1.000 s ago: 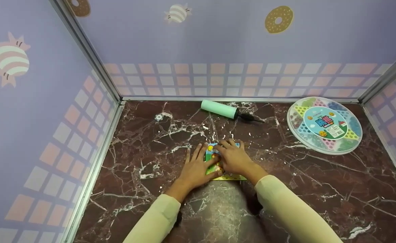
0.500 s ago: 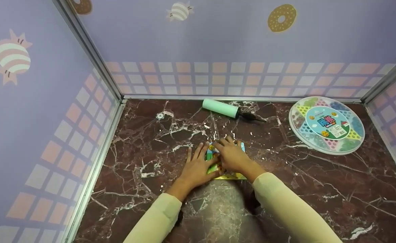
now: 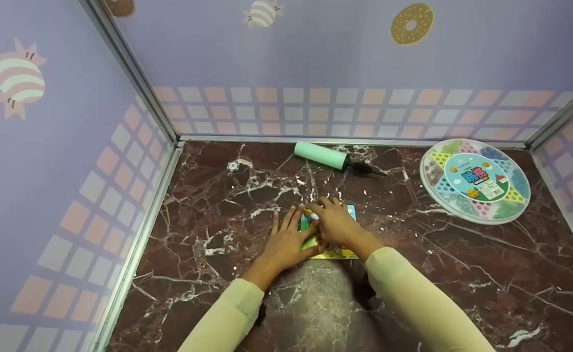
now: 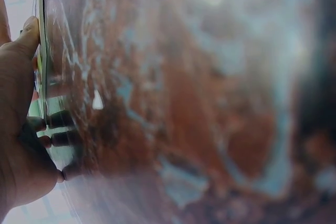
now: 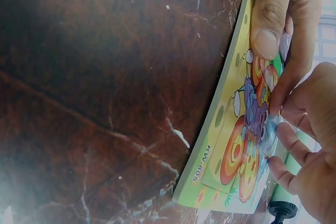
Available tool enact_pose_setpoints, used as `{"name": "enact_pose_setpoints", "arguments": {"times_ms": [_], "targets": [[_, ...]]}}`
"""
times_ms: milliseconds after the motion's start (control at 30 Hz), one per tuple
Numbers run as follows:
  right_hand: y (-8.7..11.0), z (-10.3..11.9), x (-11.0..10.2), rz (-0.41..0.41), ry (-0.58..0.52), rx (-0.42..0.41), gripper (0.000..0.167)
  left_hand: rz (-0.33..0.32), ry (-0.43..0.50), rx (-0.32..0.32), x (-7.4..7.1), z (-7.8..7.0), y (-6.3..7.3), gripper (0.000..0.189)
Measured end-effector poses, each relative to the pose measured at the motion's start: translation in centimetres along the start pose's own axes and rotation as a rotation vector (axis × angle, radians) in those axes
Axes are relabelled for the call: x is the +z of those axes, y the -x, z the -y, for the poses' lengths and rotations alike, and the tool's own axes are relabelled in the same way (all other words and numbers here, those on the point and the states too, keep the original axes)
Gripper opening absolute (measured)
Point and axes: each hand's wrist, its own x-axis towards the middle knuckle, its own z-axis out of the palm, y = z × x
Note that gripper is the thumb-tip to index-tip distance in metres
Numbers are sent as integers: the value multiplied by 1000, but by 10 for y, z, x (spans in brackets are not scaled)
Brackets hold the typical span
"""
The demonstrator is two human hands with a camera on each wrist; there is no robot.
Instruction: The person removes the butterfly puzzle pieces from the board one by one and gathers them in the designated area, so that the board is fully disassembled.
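Note:
A thin, colourful picture board [image 3: 341, 255] lies on the marble-patterned table, probably a child's jigsaw. The right wrist view shows a butterfly picture [image 5: 257, 119] inside its yellow-green border, with KW-805 printed near a corner. My left hand [image 3: 284, 244] rests at the board's left edge, fingers stretched out and thumb laid on the picture. Over the upper middle sits my right hand [image 3: 337, 226], its bent fingertips [image 5: 274, 163] touching the surface. Both hands cover much of the picture. Whether a loose piece lies under the right fingers is hidden. From the left wrist, the board [image 4: 43, 51] appears edge-on.
A mint-green hand pump [image 3: 320, 155] with a black nozzle lies behind the board. At the back right is a round, clear-lidded Chinese checkers set [image 3: 475, 181]. A small round chip [image 3: 233, 166] lies at the back left. Patterned walls [image 3: 291, 112] enclose the table.
My right hand has shifted very slightly left over the board, baring more of its upper right corner. The left hand stays put. The head view has tilted a little.

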Motion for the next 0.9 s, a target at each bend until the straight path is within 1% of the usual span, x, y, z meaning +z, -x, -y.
{"name": "enact_pose_setpoints", "arguments": {"times_ms": [100, 300, 500, 600, 767, 900], "targets": [[-1, -1, 0, -10, -16, -5, 51, 6, -1, 0, 0, 0, 0, 77], [-1, -3, 0, -16, -40, -6, 59, 2, -9, 10, 0, 0, -1, 78], [-2, -3, -1, -31, -15, -14, 51, 3, -6, 15, 0, 1, -1, 76], [-2, -2, -2, -40, -18, -25, 49, 1, 1, 16, 0, 1, -1, 75], [-4, -2, -2, -33, -27, -36, 44, -1, 2, 15, -1, 1, 0, 74], [-5, -2, -1, -30, 7, -50, 39, 9, -2, 2, -1, 0, 0, 75]]}}
